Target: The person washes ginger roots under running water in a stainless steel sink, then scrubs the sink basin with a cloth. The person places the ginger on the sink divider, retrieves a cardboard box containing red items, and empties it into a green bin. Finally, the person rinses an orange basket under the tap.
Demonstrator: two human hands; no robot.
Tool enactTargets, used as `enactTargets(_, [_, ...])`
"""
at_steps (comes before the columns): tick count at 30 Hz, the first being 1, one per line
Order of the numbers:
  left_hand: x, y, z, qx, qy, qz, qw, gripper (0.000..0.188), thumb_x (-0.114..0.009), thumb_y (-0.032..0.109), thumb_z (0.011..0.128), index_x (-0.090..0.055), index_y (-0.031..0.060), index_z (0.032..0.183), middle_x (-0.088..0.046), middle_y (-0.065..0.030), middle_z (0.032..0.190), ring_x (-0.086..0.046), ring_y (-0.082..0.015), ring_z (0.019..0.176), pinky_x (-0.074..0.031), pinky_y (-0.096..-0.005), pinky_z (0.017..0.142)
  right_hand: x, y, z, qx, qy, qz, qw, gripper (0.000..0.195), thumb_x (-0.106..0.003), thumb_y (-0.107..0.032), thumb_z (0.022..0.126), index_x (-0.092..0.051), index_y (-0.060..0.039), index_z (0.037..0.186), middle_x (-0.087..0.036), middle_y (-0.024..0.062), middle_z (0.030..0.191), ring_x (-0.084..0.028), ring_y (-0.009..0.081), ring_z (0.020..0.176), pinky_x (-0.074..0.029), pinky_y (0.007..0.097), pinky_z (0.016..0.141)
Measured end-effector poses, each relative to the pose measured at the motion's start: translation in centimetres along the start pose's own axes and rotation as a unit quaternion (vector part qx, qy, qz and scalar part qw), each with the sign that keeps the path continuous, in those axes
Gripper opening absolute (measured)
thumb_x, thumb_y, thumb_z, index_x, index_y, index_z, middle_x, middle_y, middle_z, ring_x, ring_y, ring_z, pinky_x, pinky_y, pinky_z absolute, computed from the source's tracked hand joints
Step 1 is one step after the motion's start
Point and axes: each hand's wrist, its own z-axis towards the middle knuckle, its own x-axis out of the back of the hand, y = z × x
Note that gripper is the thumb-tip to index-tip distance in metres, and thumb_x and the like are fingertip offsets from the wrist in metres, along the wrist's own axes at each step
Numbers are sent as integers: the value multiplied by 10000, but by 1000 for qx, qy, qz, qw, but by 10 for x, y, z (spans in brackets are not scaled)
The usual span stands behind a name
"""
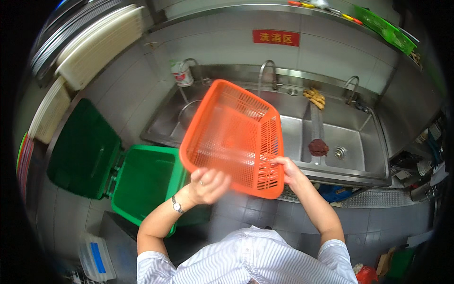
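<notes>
An orange plastic basket (227,135) with slotted sides hangs tilted in the air before me, its open top facing me. My right hand (289,172) grips its lower right side. My left hand (209,184), blurred and with fingers curled, is at the basket's lower left edge; whether it holds the rim or only touches it, I cannot tell. A wristwatch (176,205) is on my left wrist. Below and left of the basket stands a green plastic bin (142,184) with its dark green lid (83,152) swung back. The basket hides part of the sink counter.
Behind the basket runs a stainless steel sink counter (347,175) with curved faucets (267,71). A dark reddish-brown cloth or scrubber (318,147) and pieces of ginger-like root (315,97) lie on its divider. White plastic baskets (103,46) are stacked at upper left. Tiled floor (234,209) shows below.
</notes>
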Motion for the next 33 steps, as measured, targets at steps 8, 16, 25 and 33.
enactTargets(8, [-177,1,-29,229,-186,-228,928,428,-616,46,648,-512,37,1064,-468,-164,1139,-458,-311,1044,-318,-452,920,144,-52,111,59,197,-54,977,329,-466,-3,687,-499,60,1009,-577,173,871,-588,262,766,-503,406,716])
enactTargets(16, [-332,-76,-40,476,-139,-373,784,303,-540,69,776,-549,-4,1069,-525,-193,1118,-509,-323,1044,-414,-351,874,200,-108,208,84,289,-120,946,350,-430,-19,768,-461,40,1112,-547,184,1010,-560,273,889,-483,391,740])
enactTargets(25, [-576,-152,63,680,27,-696,227,215,-414,-2,856,-488,-83,1042,-572,-158,957,-582,-219,878,-496,-296,780,235,-116,235,68,281,-92,953,411,-417,54,719,-462,10,1126,-559,112,994,-561,205,877,-473,318,736])
enactTargets(33, [-555,-173,113,667,1,-682,298,213,-491,70,834,-512,-32,1020,-537,-195,1028,-573,-276,852,-487,-353,765,251,-129,264,116,237,-81,961,429,-411,82,713,-448,2,1133,-544,93,999,-547,168,843,-457,303,718])
